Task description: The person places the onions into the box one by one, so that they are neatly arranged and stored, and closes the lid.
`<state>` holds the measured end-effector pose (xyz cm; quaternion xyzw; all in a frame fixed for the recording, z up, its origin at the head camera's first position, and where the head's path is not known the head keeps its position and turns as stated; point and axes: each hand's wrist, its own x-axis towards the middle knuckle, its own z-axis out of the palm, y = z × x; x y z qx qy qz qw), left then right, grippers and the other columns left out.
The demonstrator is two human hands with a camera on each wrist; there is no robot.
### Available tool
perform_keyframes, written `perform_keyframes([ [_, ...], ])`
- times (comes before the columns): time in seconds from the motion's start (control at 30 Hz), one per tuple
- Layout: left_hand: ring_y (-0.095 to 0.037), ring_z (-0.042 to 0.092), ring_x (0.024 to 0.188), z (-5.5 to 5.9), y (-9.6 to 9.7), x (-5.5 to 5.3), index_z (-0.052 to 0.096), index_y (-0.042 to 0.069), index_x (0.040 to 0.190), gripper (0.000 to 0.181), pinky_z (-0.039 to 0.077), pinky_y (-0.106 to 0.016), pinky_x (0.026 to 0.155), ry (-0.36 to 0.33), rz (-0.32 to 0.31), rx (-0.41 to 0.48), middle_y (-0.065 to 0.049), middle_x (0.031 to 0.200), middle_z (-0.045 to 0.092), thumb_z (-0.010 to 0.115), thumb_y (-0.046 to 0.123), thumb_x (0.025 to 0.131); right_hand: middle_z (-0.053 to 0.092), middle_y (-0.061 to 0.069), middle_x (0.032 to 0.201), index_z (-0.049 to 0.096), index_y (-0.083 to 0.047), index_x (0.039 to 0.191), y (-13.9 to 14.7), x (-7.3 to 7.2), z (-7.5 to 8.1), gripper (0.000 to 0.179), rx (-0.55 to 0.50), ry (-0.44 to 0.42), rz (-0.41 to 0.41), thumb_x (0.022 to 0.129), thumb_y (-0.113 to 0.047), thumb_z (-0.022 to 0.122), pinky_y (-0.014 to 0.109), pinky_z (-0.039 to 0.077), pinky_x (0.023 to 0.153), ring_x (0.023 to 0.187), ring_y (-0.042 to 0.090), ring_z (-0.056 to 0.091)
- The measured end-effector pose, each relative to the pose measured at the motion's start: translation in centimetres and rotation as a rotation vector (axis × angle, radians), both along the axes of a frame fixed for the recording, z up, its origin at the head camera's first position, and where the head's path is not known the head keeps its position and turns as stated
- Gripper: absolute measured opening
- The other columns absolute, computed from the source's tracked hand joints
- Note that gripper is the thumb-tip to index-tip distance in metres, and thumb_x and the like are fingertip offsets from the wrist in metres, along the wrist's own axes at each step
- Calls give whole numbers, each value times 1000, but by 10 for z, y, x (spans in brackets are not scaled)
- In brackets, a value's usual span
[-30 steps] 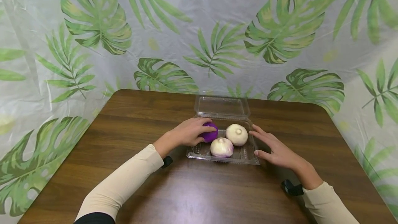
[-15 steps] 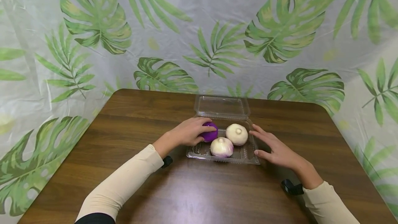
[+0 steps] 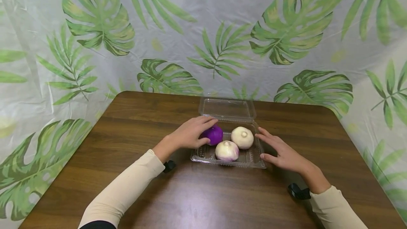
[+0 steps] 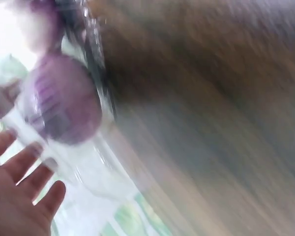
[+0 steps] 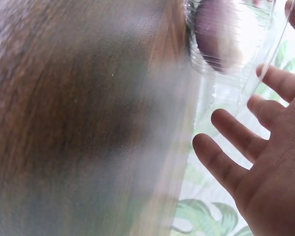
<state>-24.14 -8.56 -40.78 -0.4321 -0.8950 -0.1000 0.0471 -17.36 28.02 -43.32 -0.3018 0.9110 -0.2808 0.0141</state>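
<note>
A clear plastic clamshell container (image 3: 206, 156) stands with its lid (image 3: 227, 109) folded back. Inside at the left is a round purple vegetable, perhaps a turnip (image 3: 214, 135). Two white turnips with purple tinges share the container: one at the right (image 3: 242, 138), one at the front (image 3: 227, 151). My left hand (image 3: 189, 133) is at the purple one's left side, fingers spread loosely around it; the left wrist view shows the fingers (image 4: 27, 162) apart from it. My right hand (image 3: 283, 153) has its fingers extended along the container's right wall, fingertips at or very near it.
The container sits on a brown wood-grain table (image 3: 152, 116), toward its far edge. Behind hangs a pale sheet (image 3: 229, 45) printed with green leaves. Each wrist carries a black camera strap.
My left hand has loosened from the purple vegetable and shifted slightly back to the left, uncovering more of it. The right hand, the container and the white turnips stay put.
</note>
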Motion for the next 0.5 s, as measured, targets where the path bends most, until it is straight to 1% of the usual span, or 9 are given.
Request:
perform_keyframes([
  [0.07,-31,45,141,2,-8,-4,43,7,150,66,39,-48,116,-26,64,81,-15,153,46,66,30,93,24,23,163,41,-4,149,0,0,-1,65,3,-1,-3,93,-25,66,71,34,103,142,51,31],
  [0.13,-33,44,142,2,-18,-9,45,6,148,61,37,-49,117,-62,136,163,-15,152,47,63,28,94,23,22,163,41,-4,149,0,0,-1,65,5,-6,-8,94,-25,66,71,33,103,142,51,31],
  [0.27,-34,48,138,-1,-36,-19,54,3,140,47,37,-48,117,-143,246,318,-17,145,53,60,19,96,23,22,163,40,-3,149,1,0,-2,65,4,-12,-12,94,-25,66,72,33,103,142,51,30],
  [0.37,-34,54,131,-5,-46,-22,57,3,136,42,43,-48,112,-198,306,379,-17,140,57,59,16,96,22,22,163,40,-3,149,1,0,-2,65,1,-13,-13,94,-25,66,73,32,102,142,51,30],
  [0.43,-33,57,128,-7,-50,-23,57,4,136,41,45,-48,109,-224,330,389,-16,139,58,59,16,96,22,22,164,40,-4,150,1,0,-2,65,0,-14,-13,94,-25,66,73,32,103,142,51,30],
  [0.5,-34,58,127,-7,-52,-23,57,4,136,41,46,-48,108,-243,340,383,-16,139,58,59,15,96,22,22,164,40,-4,150,1,0,-3,65,3,-14,-12,94,-25,66,73,33,103,142,51,30],
])
